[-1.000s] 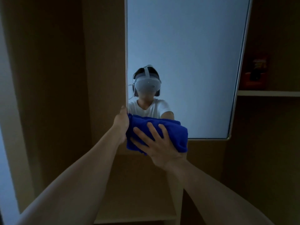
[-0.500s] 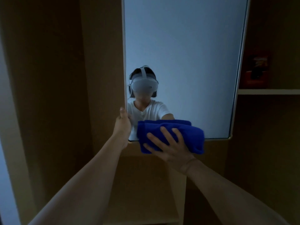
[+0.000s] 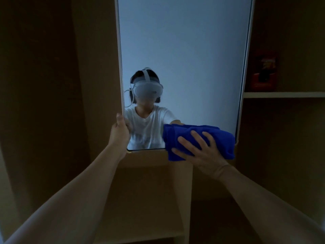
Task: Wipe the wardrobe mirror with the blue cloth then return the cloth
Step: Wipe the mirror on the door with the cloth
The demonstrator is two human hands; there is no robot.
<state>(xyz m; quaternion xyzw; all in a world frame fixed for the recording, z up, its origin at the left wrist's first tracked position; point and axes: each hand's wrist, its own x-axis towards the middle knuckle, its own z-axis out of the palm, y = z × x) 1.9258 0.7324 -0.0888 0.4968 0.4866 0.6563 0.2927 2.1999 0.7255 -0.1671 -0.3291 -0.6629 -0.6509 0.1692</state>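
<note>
Pressing against the lower right corner of the wardrobe mirror, the blue cloth is bunched into a thick folded wad that covers the glass there and hangs a little past the mirror's bottom edge, its right end almost at the right frame. The right hand lies flat on the cloth from below and in front, its fingers spread and mostly straight across the fabric, pushing it onto the glass rather than curling round it. The left hand is at the mirror's lower left edge, thumb up along the pale frame and fingers wrapped behind it, so it grips the edge of the mirror door. Both bare forearms reach up from the bottom corners of the view.

In the glass shows the reflection of a person in a white T-shirt wearing a pale headset, against a plain light wall. Around the mirror stand dim brown wardrobe panels. To the right a pale shelf juts out, with a red box standing on it; its print is too dark to read. Below the mirror is a lighter wooden board of the cabinet
</note>
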